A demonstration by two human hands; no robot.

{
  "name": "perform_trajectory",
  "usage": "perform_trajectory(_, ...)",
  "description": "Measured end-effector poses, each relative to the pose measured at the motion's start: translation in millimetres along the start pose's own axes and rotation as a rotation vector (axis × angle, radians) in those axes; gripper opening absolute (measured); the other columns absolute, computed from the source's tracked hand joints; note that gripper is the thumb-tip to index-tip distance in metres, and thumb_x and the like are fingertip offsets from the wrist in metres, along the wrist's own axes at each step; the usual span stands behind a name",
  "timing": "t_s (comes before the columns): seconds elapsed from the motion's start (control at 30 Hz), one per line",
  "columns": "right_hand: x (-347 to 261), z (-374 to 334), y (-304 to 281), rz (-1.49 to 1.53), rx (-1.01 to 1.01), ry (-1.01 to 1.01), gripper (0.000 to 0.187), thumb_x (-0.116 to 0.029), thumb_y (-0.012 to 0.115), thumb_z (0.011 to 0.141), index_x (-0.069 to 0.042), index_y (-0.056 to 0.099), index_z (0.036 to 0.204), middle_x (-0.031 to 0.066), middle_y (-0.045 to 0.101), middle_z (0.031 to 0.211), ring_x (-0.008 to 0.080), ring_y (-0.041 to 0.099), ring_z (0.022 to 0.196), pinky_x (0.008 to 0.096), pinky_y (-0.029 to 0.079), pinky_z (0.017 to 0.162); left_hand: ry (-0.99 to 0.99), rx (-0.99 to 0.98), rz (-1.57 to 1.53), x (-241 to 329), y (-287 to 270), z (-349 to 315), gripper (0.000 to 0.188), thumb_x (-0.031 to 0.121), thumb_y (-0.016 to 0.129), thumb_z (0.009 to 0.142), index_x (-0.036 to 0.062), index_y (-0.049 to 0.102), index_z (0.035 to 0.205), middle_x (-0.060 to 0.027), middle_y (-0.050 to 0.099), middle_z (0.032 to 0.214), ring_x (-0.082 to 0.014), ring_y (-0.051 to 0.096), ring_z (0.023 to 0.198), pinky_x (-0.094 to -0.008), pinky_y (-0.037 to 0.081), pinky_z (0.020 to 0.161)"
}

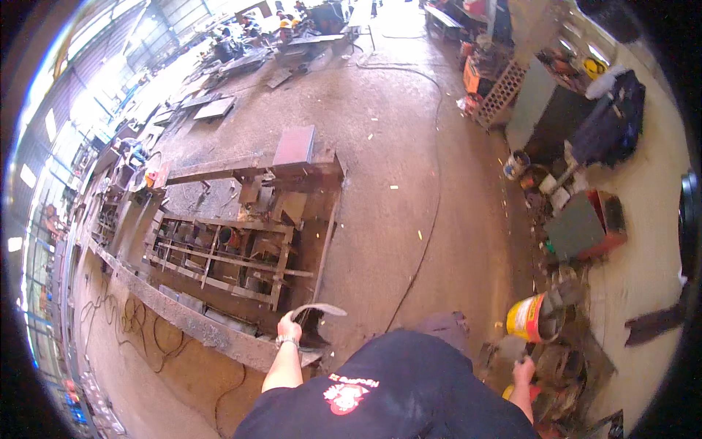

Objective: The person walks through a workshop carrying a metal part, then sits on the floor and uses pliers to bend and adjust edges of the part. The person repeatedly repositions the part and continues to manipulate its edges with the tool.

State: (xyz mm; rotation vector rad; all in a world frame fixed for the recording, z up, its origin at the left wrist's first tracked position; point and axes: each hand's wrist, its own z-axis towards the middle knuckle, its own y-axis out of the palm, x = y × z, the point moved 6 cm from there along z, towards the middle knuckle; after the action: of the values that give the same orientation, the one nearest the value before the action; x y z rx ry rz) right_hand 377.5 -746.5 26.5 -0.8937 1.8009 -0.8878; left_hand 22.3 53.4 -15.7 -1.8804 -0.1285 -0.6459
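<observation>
Nearest, left hand (289, 329): closed around one end of a curved metal strip (316, 310), which arcs rightward from the fist, just above the end of a long rusty steel beam (183, 316).
Right hand (523, 370): low at the right, closed on a thin dark handle; the tool on it is too small to make out, and I cannot tell how tight the grip is.
Containers: an orange and yellow bucket (528, 317) lies tipped just above the right hand, mouth facing right; its inside is dark, contents unreadable. Farther off, a small white pail (516, 164) stands upright by the right wall, contents not visible.
Welded frame (219, 256): a rusty rack of bars just beyond the beam, with scrap pieces and a small round can among the bars.
Flat steel plate (295, 144): resting on the frame's far end.
Open room: bare concrete floor (380, 146) runs up the middle between frame and right-hand clutter; a black cable (431, 219) snakes along it.
Edges: the right side is crowded with a grey and red box (585, 227) and scrap.
Hidden: the person's dark shirt (395, 395) covers the lower centre; the far workshop end is blurred and bent by the lens.
</observation>
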Motion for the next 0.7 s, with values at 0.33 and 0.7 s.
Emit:
perform_trajectory(0.33, -138.2, 314.8, 52.6, -0.391, -0.231, 0.034, 0.033, -0.022, 0.078, 0.077, 0.000, 0.074, 0.101, 0.0219, 0.073, 0.102, 0.0392, 0.070, 0.101, 0.0478, 0.054, 0.086, -0.206, 0.136, -0.091, 289.9, 56.6, 185.7, 0.046, 0.003, 0.051, 0.083, 0.0079, 0.063, 0.128, -0.0228, 0.067, 0.122, -0.0379, 0.062, 0.119, -0.0425, 0.048, 0.103)
perform_trajectory(0.7, -569.8, 736.5, 13.1, -0.164, 0.113, -0.422, 0.018, -0.010, 0.069, 0.087, 0.000, 0.068, 0.101, 0.0219, 0.071, 0.099, 0.0408, 0.067, 0.095, 0.0465, 0.051, 0.082, -0.873, -0.018, 0.048, 401.8, 155.7, 263.1, 0.045, 0.017, 0.061, 0.081, -0.0021, 0.062, 0.121, -0.0307, 0.064, 0.122, -0.0431, 0.059, 0.121, -0.0458, 0.049, 0.101)
